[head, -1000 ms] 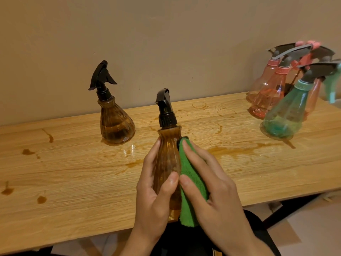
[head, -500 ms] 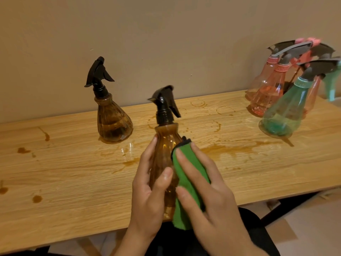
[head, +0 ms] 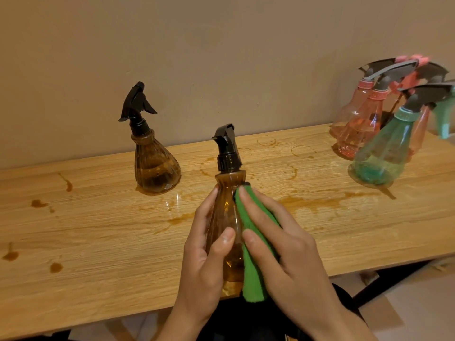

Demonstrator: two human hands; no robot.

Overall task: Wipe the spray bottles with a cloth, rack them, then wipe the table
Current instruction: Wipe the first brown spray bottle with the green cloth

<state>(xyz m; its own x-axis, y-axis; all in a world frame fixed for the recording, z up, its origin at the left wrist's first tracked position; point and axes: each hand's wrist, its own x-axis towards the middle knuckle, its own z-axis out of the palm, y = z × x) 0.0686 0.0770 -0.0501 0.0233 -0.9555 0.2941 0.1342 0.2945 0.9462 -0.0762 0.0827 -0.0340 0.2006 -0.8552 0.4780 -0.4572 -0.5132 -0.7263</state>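
1. The person's left hand [head: 206, 262] grips the held amber bottle [head: 227, 193], fingers and thumb curled round its body.
2. The right hand [head: 290, 257] wraps a green cloth [head: 253, 279] against that bottle's right side, with a fingertip and the thumb pressing on the cloth.
3. The held amber bottle is lifted over the near edge of the table [head: 98, 242], in front of the person.
4. Its long axis is close to upright, base down toward the person and black spray head on top. The nozzle seems to aim away toward the wall, though the head is seen too narrowly to be sure.
5. Progress looks early to middling, with this bottle in mid-wipe.
6. A second amber bottle [head: 155, 168] stands to the left of and beyond the held one, in a wet patch, apparently not yet wiped.
7. Far to the right of the held bottle, pink bottles [head: 357, 129] and a green bottle [head: 379, 158] cluster together. Whether they sit on a rack cannot be told.
8. Brown stains [head: 307, 201] lie on both sides of the held bottle, so the table wipe is still left.
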